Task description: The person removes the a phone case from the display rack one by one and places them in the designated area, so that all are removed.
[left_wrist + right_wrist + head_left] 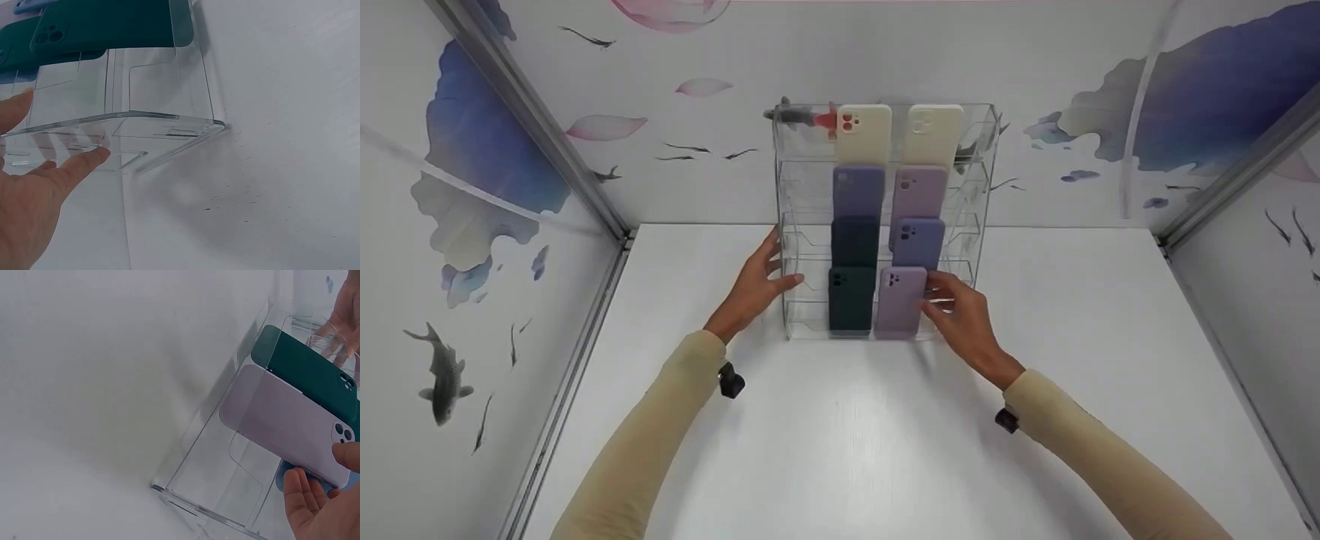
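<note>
A clear tiered display rack [804,187] holds phone cases in two columns. My left hand [750,289] grips its left side panel, thumb at the front edge and fingers along the outer face, as the left wrist view shows. On the lowest tier, a lilac phone case [900,304] leans at the right; my right hand [967,322] pinches it by its upper right edge. In the right wrist view the thumb lies on its face near the camera holes, fingers at the side. Beside it stands a dark green phone case [851,304].
Higher tiers carry a blue case [919,241], a pink-lilac case [921,187], a periwinkle case [859,187], another dark green case [855,240] and two cream cases, one at left [864,139]. The rack stands on a white table [840,442] against a painted back wall [1072,60].
</note>
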`<action>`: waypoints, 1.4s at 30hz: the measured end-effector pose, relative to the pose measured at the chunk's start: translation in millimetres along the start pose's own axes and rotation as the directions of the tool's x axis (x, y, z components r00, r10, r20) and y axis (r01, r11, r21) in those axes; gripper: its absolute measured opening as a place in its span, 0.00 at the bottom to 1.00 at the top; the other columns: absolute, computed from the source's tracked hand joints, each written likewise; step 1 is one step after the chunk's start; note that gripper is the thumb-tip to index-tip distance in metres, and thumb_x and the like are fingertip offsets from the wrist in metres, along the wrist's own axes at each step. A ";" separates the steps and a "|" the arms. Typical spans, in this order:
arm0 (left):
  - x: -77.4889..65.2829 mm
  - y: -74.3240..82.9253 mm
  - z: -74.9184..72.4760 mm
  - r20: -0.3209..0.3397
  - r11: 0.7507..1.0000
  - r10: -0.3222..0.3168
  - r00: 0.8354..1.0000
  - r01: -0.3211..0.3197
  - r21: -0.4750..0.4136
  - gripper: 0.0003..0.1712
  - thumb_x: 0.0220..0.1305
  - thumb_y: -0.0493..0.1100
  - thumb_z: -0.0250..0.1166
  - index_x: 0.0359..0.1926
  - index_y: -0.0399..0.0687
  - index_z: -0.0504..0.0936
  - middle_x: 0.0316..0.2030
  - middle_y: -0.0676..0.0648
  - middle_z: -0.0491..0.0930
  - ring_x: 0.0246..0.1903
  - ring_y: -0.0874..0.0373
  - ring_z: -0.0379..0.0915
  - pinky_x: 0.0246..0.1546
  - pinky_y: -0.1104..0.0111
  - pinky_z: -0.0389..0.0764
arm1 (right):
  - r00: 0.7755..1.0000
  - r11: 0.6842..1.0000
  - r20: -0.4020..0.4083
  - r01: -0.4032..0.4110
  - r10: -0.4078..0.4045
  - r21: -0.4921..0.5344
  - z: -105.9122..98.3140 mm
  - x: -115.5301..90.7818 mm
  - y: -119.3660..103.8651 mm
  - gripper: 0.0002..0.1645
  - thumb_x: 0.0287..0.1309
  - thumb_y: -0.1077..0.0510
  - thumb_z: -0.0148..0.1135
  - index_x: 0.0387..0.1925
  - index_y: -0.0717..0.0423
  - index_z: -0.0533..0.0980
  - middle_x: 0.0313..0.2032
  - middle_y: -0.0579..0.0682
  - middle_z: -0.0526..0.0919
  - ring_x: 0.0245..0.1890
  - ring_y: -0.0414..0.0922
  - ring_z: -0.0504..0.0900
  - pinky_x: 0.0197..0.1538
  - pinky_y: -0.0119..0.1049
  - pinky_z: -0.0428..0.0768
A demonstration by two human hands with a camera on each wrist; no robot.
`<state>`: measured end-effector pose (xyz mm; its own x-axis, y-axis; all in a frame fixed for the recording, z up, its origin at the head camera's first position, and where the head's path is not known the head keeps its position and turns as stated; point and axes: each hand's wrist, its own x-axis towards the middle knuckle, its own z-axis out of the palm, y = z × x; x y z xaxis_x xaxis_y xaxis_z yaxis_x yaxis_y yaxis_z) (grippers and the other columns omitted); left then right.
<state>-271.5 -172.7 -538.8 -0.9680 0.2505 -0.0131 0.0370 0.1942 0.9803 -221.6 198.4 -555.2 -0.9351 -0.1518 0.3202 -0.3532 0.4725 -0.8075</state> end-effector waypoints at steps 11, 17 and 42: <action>-1.7 1.0 -0.5 0.008 1.000 0.007 1.000 -0.007 -0.006 0.60 0.77 0.37 0.72 0.92 0.55 0.40 0.88 0.34 0.48 0.83 0.31 0.55 0.76 0.44 0.70 | 0.995 1.000 -0.100 0.014 -0.017 -0.023 5.2 4.1 1.8 0.18 0.68 0.69 0.75 0.57 0.64 0.86 0.46 0.57 0.92 0.46 0.52 0.92 0.49 0.28 0.86; -2.5 0.9 -1.0 0.009 1.000 0.012 1.000 -0.012 0.007 0.60 0.76 0.37 0.72 0.92 0.56 0.41 0.87 0.35 0.49 0.82 0.31 0.56 0.77 0.44 0.70 | 0.995 1.000 -0.101 0.010 -0.011 -0.016 5.9 5.0 3.1 0.12 0.68 0.66 0.76 0.51 0.63 0.88 0.46 0.56 0.93 0.46 0.50 0.92 0.50 0.25 0.84; -2.2 0.3 1.9 -0.011 1.000 -0.010 1.000 0.010 0.020 0.59 0.76 0.36 0.72 0.92 0.60 0.43 0.87 0.36 0.50 0.81 0.37 0.60 0.76 0.44 0.71 | 0.980 0.992 -0.196 0.066 -0.044 0.107 -9.6 -2.7 -31.7 0.12 0.68 0.68 0.76 0.51 0.60 0.89 0.44 0.53 0.92 0.45 0.49 0.91 0.48 0.26 0.87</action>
<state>-268.9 -171.4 -538.8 -0.9709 0.2386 -0.0209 0.0321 0.2160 0.9759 -207.6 192.2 -525.7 -0.8951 0.0004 0.4459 -0.4149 0.3656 -0.8332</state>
